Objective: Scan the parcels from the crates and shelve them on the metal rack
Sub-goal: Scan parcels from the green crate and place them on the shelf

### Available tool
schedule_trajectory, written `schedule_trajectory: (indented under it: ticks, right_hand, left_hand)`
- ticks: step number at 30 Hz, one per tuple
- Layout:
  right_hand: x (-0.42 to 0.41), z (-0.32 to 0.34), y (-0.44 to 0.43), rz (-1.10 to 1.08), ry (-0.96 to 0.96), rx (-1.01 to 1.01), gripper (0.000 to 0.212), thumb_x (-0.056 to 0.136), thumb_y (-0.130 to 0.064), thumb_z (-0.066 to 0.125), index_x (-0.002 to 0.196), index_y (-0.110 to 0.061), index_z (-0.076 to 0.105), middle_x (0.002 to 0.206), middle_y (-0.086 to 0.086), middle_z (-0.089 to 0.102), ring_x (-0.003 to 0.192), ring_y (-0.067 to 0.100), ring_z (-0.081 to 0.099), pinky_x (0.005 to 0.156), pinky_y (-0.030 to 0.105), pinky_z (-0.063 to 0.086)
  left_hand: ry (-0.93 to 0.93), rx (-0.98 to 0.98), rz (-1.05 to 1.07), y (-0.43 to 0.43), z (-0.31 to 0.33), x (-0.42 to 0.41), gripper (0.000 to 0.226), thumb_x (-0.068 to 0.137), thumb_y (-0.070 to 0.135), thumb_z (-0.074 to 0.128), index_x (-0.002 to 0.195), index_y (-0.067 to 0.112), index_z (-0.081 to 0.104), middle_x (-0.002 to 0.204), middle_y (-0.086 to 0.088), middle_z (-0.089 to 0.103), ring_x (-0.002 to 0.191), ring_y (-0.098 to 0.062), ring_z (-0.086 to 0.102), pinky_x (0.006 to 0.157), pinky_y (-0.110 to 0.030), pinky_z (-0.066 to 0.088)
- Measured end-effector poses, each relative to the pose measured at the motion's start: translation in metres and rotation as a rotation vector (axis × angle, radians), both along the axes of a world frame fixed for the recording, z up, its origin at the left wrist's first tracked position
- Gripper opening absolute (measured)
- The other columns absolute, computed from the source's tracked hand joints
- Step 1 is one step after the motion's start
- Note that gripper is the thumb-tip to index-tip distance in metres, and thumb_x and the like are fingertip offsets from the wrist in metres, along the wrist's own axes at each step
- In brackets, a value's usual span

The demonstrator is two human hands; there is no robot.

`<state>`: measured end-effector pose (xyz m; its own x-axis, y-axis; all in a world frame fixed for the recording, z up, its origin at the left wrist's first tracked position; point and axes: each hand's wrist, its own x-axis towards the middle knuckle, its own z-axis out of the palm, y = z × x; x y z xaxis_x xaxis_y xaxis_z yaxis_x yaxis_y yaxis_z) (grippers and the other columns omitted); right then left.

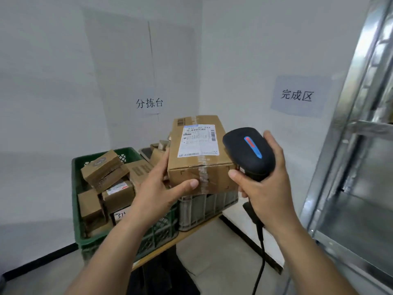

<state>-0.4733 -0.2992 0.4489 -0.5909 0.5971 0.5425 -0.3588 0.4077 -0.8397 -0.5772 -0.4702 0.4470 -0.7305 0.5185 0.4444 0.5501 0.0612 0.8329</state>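
A brown cardboard parcel [200, 154], taped along its seam and topped by a white barcoded label, is gripped by the left hand [157, 192] above the grey crate [204, 207] on the counter [191, 233]. Just to its right, a black scanner [248, 152] is clasped in the right hand [268, 188].

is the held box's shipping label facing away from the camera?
No, the white label on the box held by the left hand faces up toward the camera, beside the scanner.

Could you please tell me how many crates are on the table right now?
2: the green crate sits at the left of the table, and the grey crate stands to its right, partly hidden behind the held box.
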Motion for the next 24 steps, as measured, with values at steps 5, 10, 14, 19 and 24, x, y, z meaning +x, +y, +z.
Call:
schedule_trajectory:
  ticks: [5,10,14,19,24]
  right_hand:
    - [0.054,0.015,-0.011,-0.141,0.078,0.075,0.092,0.071,-0.003,0.083,0.124,-0.064,0.039,0.112,0.003,0.068,0.077,0.015,0.063,0.075,0.032,0.056]
    - [0.121,0.035,-0.019,-0.336,0.159,0.2,0.09,0.068,0.004,0.083,0.127,-0.048,0.04,0.12,-0.022,0.058,0.102,-0.009,0.062,0.081,0.007,0.049]
    - [0.177,0.052,-0.019,-0.519,0.171,0.272,0.089,0.062,-0.018,0.085,0.127,-0.059,0.042,0.128,-0.015,0.06,0.107,0.026,0.065,0.09,0.045,0.057]
    - [0.244,0.068,-0.005,-0.697,0.198,0.313,0.086,0.061,-0.02,0.081,0.129,-0.054,0.042,0.133,-0.012,0.058,0.104,0.03,0.063,0.093,0.06,0.051]
    - [0.308,0.077,0.031,-0.813,0.216,0.286,0.084,0.062,-0.018,0.08,0.128,-0.052,0.041,0.13,-0.009,0.06,0.097,0.028,0.063,0.09,0.054,0.054]
  left_hand:
    - [0.058,0.123,-0.167,0.006,0.017,0.034,0.068,0.065,0.037,0.068,0.11,0.064,0.025,0.085,0.061,0.044,0.086,0.033,0.047,0.064,0.006,0.037]
    - [0.094,0.219,-0.341,0.026,0.025,0.071,0.07,0.066,0.041,0.07,0.123,0.057,0.033,0.097,0.052,0.053,0.094,0.022,0.055,0.069,0.002,0.041]
    - [0.13,0.252,-0.485,0.053,0.04,0.11,0.061,0.07,0.051,0.072,0.119,0.061,0.038,0.109,0.045,0.055,0.104,0.015,0.055,0.082,-0.003,0.043]
    - [0.152,0.273,-0.655,0.104,0.057,0.159,0.067,0.067,0.053,0.076,0.124,0.056,0.04,0.11,0.037,0.06,0.1,0.01,0.06,0.079,-0.005,0.044]
    - [0.157,0.272,-0.765,0.167,0.069,0.216,0.068,0.062,0.06,0.07,0.124,0.057,0.041,0.108,0.038,0.06,0.094,0.011,0.061,0.077,-0.008,0.047]
